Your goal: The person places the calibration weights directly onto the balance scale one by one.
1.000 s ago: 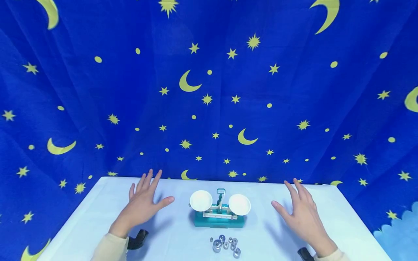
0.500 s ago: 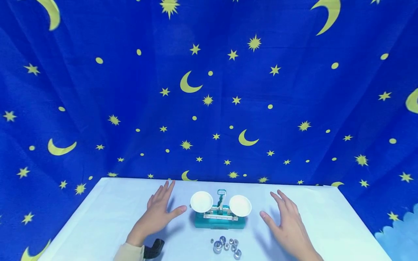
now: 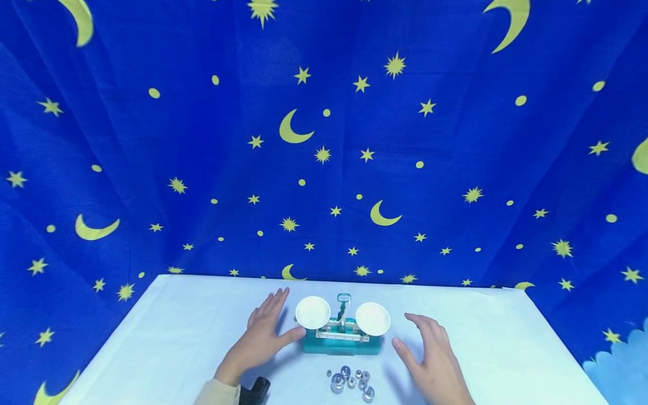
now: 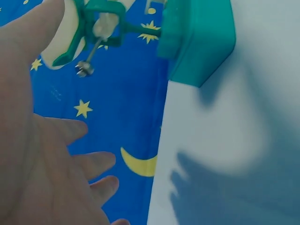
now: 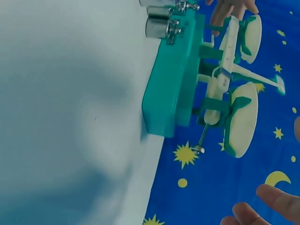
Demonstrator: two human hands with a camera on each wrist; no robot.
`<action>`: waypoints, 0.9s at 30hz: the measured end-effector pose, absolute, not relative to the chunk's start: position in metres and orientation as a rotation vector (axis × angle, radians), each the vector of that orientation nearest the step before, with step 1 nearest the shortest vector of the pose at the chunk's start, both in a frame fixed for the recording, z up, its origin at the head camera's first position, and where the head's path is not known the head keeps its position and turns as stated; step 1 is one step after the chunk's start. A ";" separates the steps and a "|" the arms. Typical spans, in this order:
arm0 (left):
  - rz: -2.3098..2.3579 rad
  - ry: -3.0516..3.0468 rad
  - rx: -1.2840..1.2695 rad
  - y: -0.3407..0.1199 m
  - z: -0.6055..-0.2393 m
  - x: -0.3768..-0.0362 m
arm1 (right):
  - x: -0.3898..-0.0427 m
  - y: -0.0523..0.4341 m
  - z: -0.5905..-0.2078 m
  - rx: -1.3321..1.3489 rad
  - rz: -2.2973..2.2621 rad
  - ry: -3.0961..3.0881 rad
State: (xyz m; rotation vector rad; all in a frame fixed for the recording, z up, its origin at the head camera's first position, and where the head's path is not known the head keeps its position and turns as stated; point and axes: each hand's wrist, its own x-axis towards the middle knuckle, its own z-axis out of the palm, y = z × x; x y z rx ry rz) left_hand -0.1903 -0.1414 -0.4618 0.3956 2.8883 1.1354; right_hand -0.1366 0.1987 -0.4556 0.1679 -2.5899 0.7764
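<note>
A small balance scale [image 3: 341, 341] with a teal base and two white pans [image 3: 313, 312] stands in the middle of the white table [image 3: 167, 332]. My left hand [image 3: 280, 323] lies flat beside its left end with fingers straight, the thumb close to the base; I cannot tell if it touches. My right hand [image 3: 412, 337] hovers just right of the base, fingers relaxed, holding nothing. The left wrist view shows my palm [image 4: 42, 178] and the teal base [image 4: 197, 37]. In the right wrist view the scale [image 5: 171, 75] stands side-on, with my fingertips [image 5: 276, 201] at the corner.
Several small silver weights [image 3: 350, 382] lie in a cluster in front of the scale, also seen in the right wrist view as weights [image 5: 157, 23]. A blue cloth with yellow stars and moons [image 3: 324, 140] hangs behind and around the table. A black wrist mount [image 3: 258, 389] sits at the frame's bottom.
Both hands have moved inward from the table's sides to either end of the scale. The scale and weights have not moved.
</note>
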 end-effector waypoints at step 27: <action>1.389 2.684 0.500 -0.126 -0.487 -0.193 | -0.134 0.179 -0.467 0.216 1.256 -2.914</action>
